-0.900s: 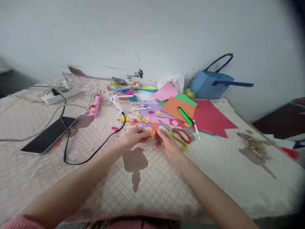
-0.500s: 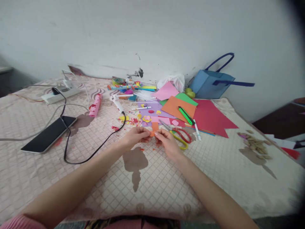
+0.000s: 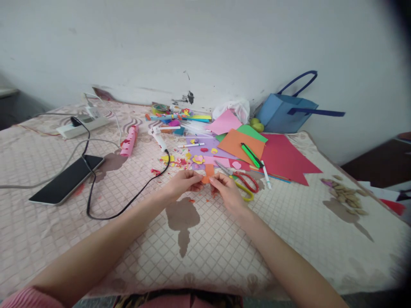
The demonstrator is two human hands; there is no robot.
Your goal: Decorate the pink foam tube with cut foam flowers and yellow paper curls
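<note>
A small orange paper piece (image 3: 208, 172) is pinched between my left hand (image 3: 183, 183) and my right hand (image 3: 225, 191), just above the quilted cloth (image 3: 205, 248). Both sets of fingertips meet at its lower end. Right behind my right hand lie the red and yellow scissors (image 3: 244, 184). Paper scraps and cut-out shapes (image 3: 189, 160) are scattered just beyond my hands on a purple sheet (image 3: 205, 147).
Coloured paper sheets (image 3: 282, 156) with a green utility knife (image 3: 251, 155) and a white pen (image 3: 266, 174) lie right of centre. A blue bag (image 3: 284, 113) stands by the wall. At left are a phone (image 3: 66, 179), black cable (image 3: 128, 201), power strip (image 3: 81, 125) and glue gun (image 3: 158, 139).
My hands have stayed in place, with only slight finger shifts on the orange piece. The view has steadied a little.
</note>
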